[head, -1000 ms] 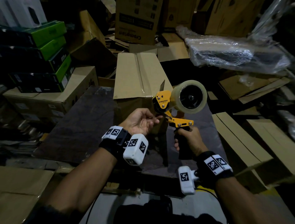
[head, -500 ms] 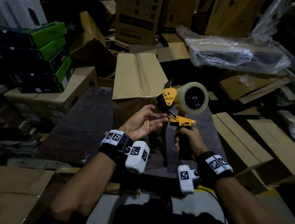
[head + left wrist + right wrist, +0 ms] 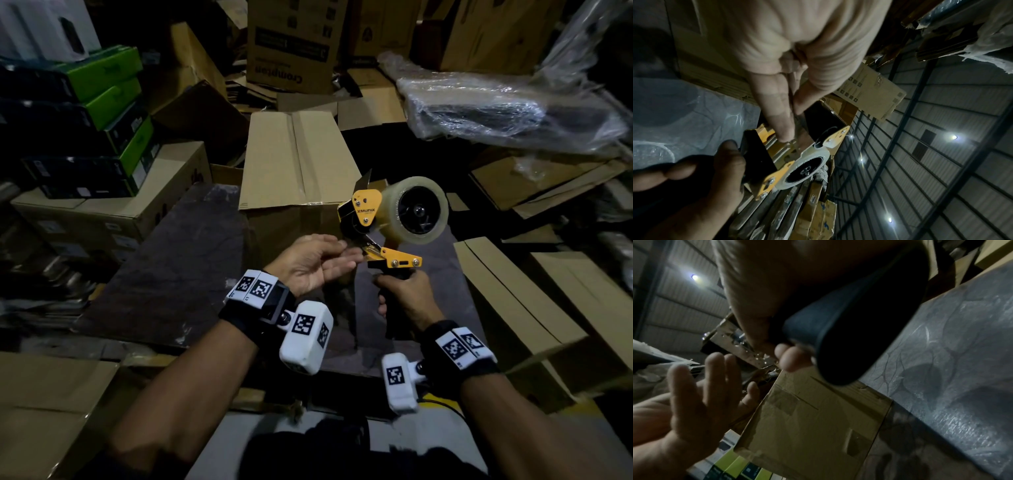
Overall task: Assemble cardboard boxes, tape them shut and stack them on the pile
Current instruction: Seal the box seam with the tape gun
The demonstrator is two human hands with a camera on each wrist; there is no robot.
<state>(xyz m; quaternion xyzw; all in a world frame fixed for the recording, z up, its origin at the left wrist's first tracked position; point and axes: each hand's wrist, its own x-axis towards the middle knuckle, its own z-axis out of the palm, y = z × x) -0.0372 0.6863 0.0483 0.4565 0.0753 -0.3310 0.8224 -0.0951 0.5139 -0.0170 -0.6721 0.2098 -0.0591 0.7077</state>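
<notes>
Head view: far left of the grips, glossy green-and-black cartons point(image 3: 102, 116) are stacked on a plain brown box. The left hand point(image 3: 310, 263), palm up, is a released grip, its straight fingertips point(image 3: 786, 129) touching the serrated metal edge at the front of the tape dispenser point(image 3: 383, 226). Beyond both grips, a corrugated cardboard box point(image 3: 294, 157) with closed flaps stands on the dark marbled surface point(image 3: 164, 274). The right hand point(image 3: 404, 298) clenches the dispenser's black handle, holding the yellow frame and round clear tape roll point(image 3: 416, 210) upright. Right of that lie flattened cartons point(image 3: 534, 308).
</notes>
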